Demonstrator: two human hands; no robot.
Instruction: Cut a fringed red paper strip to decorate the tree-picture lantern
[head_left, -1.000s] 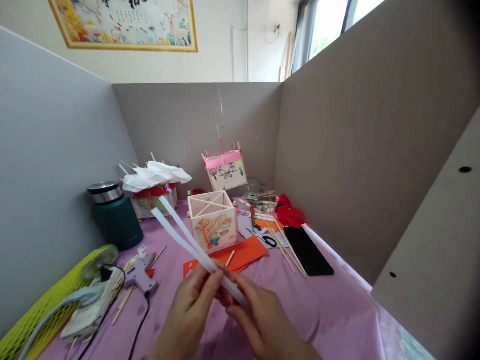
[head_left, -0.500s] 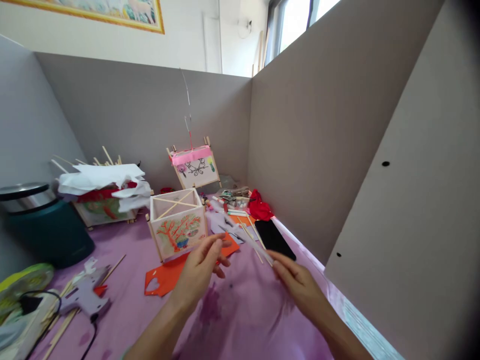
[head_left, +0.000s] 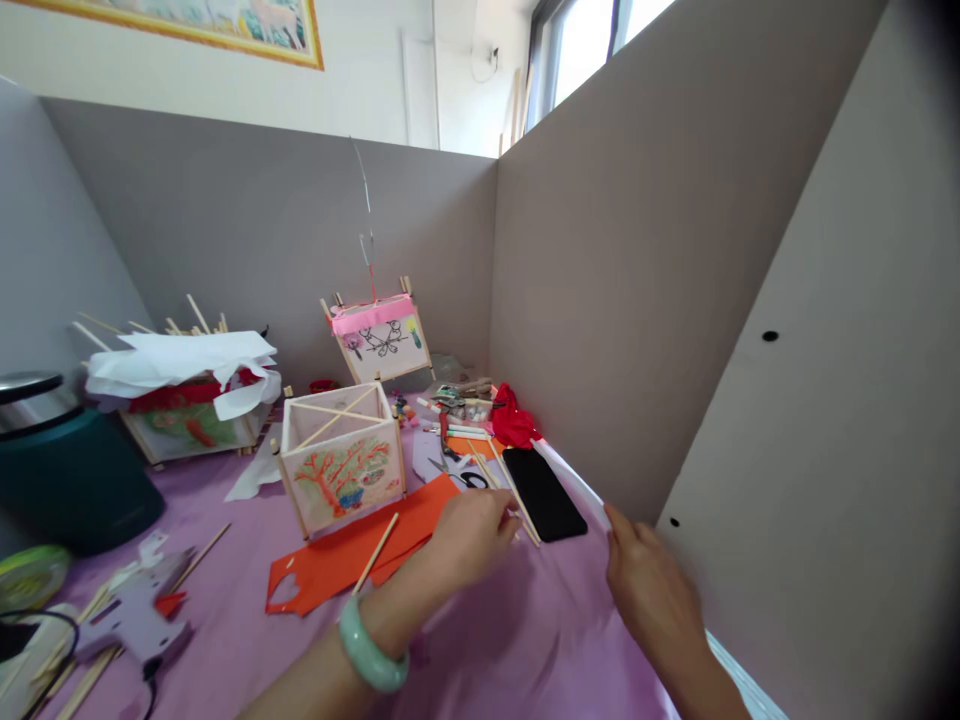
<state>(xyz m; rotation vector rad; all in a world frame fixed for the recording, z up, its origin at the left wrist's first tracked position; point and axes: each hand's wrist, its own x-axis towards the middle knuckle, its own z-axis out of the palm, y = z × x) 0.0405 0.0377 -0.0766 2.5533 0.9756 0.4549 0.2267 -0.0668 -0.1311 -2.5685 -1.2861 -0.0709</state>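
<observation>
Nearest the camera, the left hand (head_left: 469, 535) reaches forward over the purple-covered tabletop (head_left: 525, 640), a pale green bangle (head_left: 371, 655) on its wrist. Its fingers curl down at the near ends of the thin wooden sticks (head_left: 514, 500), which lie just beyond the fingertips. The sticks' long axis runs away from the hands, slanting up and to the left, toward the scissors (head_left: 469, 478). Whether the fingers are pinching a stick or only touching the bundle cannot be told, since the knuckles hide the tips.

The right hand (head_left: 649, 590) is off to the right, apart from the left, close to the grey partition wall (head_left: 637, 300). It seems to hold the near end of a white paper strip (head_left: 574, 480) that runs from its fingertips forward and to the left along the foot of the wall. The grip itself is blurred and seen from behind, so how firmly it closes is unclear.

Between the two hands, slightly beyond them, lies a flat black rectangle (head_left: 544, 492), its left edge just beside the sticks. The left hand is clearly the nearer one to the sticks; the right is nearer the strip.

Left of the left hand, an orange paper sheet (head_left: 337, 560) lies with one loose stick across it. Beyond that stands a square paper lantern (head_left: 341, 470) painted with a red tree. Farther back there is a second lantern with a pink band (head_left: 379, 340) and a red cloth (head_left: 514, 420). The small clutter around the scissors is too fine to make out
</observation>
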